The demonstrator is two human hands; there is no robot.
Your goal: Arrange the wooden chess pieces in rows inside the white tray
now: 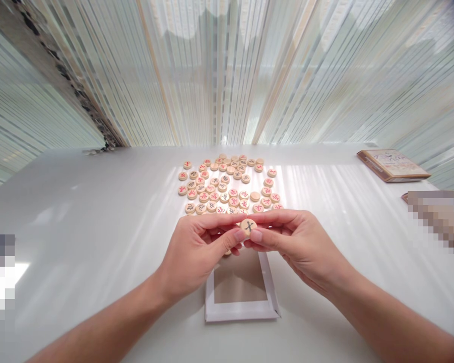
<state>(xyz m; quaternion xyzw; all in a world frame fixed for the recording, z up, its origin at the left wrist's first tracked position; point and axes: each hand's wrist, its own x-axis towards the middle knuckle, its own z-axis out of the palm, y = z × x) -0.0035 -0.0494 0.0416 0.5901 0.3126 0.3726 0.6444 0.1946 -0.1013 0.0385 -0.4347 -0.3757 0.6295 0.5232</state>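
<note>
Between the fingertips of my left hand (pixel 206 239) and my right hand (pixel 287 232) is a round wooden xiangqi piece (pixel 248 228) with a black character facing me. Both thumbs press its near side, with the index fingers behind, so each hand is closed on it. Below the hands lies a shallow white box tray (pixel 242 310) with a brown bottom. My fingers cover its far end, where part of another wooden piece (pixel 227 252) shows. Past my hands, many loose xiangqi pieces (pixel 213 197) lie spread on the table, with red or black characters, some blank side up.
The white table (pixel 98 242) carries a printed box (pixel 395 166) at the far right. Nearer on the right is another item (pixel 438 217), blurred out by pixels. A curtain of strings (pixel 227 75) hangs along the table's far edge. Bright streaks of light cross the tabletop.
</note>
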